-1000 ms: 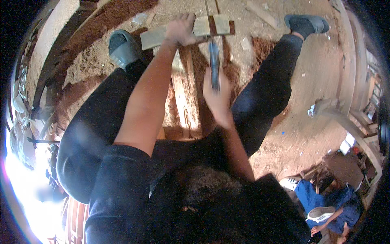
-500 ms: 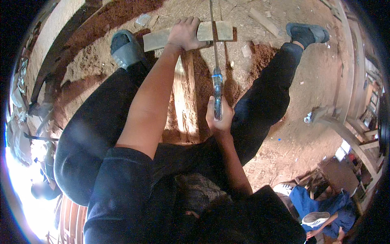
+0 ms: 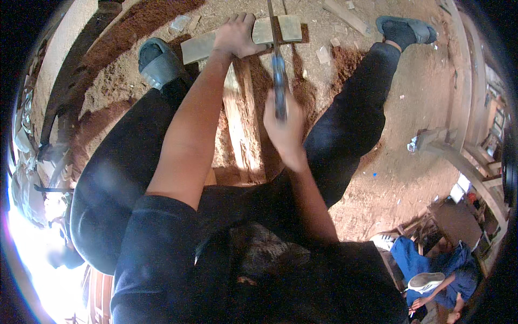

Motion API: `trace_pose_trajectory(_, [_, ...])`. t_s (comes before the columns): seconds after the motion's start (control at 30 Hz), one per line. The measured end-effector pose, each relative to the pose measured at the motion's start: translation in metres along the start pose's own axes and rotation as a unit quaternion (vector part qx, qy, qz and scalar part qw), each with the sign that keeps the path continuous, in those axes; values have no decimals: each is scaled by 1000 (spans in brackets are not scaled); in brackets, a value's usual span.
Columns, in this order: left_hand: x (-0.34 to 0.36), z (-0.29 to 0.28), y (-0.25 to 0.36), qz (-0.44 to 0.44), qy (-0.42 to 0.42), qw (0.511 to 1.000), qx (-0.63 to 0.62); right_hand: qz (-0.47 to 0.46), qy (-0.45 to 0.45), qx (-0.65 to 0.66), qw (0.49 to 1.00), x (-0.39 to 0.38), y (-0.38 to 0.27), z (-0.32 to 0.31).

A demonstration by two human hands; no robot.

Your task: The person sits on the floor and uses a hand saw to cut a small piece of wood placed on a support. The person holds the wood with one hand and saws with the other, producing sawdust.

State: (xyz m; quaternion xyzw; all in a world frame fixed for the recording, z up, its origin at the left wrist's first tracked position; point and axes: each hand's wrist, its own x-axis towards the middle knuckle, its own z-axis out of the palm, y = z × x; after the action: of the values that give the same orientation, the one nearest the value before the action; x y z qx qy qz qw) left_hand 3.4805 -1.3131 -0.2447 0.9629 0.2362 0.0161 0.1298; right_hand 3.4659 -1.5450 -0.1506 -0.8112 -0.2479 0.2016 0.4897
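A short, slightly curved wooden board [image 3: 197,48] lies crosswise on top of an upright-running timber [image 3: 247,129] between my legs. My left hand [image 3: 233,36] presses down on the board, fingers over its far edge and thumb along the near side. In my right hand [image 3: 286,127] is a handsaw [image 3: 279,81] with a dark bluish handle, the fingers wrapped round it and blurred by motion. Seen edge-on, the narrow blade crosses the board just right of my left hand. How deep it sits in the wood is hidden.
My sandalled feet [image 3: 157,62] flank the board on the dirt floor [image 3: 399,162]. Wood scraps [image 3: 345,16] lie beyond it. Long beams [image 3: 67,43] stand at the left, a curved wooden frame [image 3: 467,173] at the right. Another person in blue trousers [image 3: 410,256] sits at lower right.
My right hand and the handsaw have moved forward, away from my body. The left hand still holds the board; the whole view has shifted slightly.
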Motion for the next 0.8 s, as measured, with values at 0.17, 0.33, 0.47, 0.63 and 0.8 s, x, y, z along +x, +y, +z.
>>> trace_pose_trajectory(0.17, [-1, -3, -1, -18, -20, 1000, -3, -21, 23, -17, 999, 2, 18, 8])
trace_pose_trajectory(0.33, [8, 2, -5, -22, -32, 999, -10, 71, -14, 3, 997, -41, 5, -17])
trace_pose_trajectory(0.47, [9, -4, 0, -4, -29, 1000, -5, -3, 6, -28, 1000, 0, 7, 3])
trace_pose_trajectory(0.63, [23, -13, -1, -17, -90, 995, 34, 56, 25, -26, 998, -58, 19, -26])
trace_pose_trajectory(0.8, [24, -2, -13, -51, -94, 994, -8, 84, -46, -26, 995, -29, -7, -31])
